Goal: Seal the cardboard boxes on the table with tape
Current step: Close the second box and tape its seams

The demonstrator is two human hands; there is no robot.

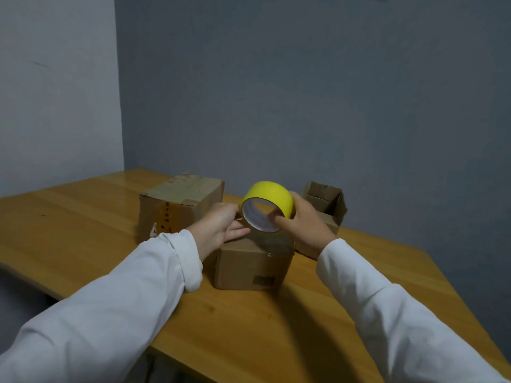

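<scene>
A roll of yellow tape (267, 207) is gripped by the right hand (305, 226), the thumb hooked into the roll's core and the fingers curled round its far side. The roll is held on edge just above the near cardboard box (252, 265), its open core turned toward the camera. The left hand (221, 226) is laid with relaxed, nearly straight fingers at the roll's lower left rim, over the box's top left edge; whether a tape end is pinched there cannot be told. A clear, glossy strip is seen on the box's top beneath the roll. White sleeves (116, 305) are worn on both arms. The near box is set on a wooden desk (83, 205), near its middle. A larger closed box (179, 203), marked by old tape and a label, is placed behind it to the left. A third box (326, 205), flaps open, is placed behind to the right, partly hidden by the right hand. Grey walls (304, 92) are seen behind the desk.
</scene>
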